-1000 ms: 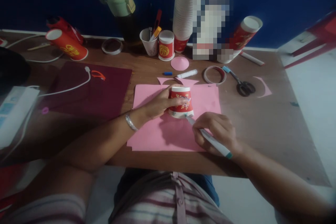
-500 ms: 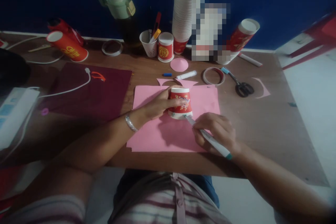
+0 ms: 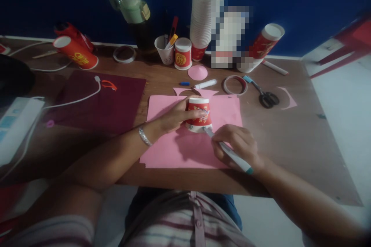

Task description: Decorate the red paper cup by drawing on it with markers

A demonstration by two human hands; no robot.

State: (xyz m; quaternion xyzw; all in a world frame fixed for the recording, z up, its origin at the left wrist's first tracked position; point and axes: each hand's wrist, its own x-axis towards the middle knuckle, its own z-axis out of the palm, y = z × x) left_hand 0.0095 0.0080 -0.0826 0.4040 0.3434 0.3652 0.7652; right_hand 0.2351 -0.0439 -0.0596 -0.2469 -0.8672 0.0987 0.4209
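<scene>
My left hand (image 3: 176, 115) wraps round a red and white paper cup (image 3: 198, 105), its thumb across the gold print on the front. The cup is upside down over a sheet of pink paper (image 3: 168, 150). Small green marks show on its white lower band. In my right hand (image 3: 236, 142) is a white marker with a green end (image 3: 234, 156), held like a pen. Its tip touches the white band near the lower right of the cup, or is very close to it. The fingers behind the cup are hidden.
Behind the paper lie a white marker (image 3: 205, 84), a blue cap (image 3: 184, 83), a pink paper cone (image 3: 198, 72) and a tape roll (image 3: 235, 85). Scissors (image 3: 269, 99) lie to the right. A tall cup stack (image 3: 203, 15) and a pen cup (image 3: 165, 53) stand near the wall.
My right hand and the marker have shifted very slightly left. The left hand keeps the cup in the same place. The whole view has moved a little.
</scene>
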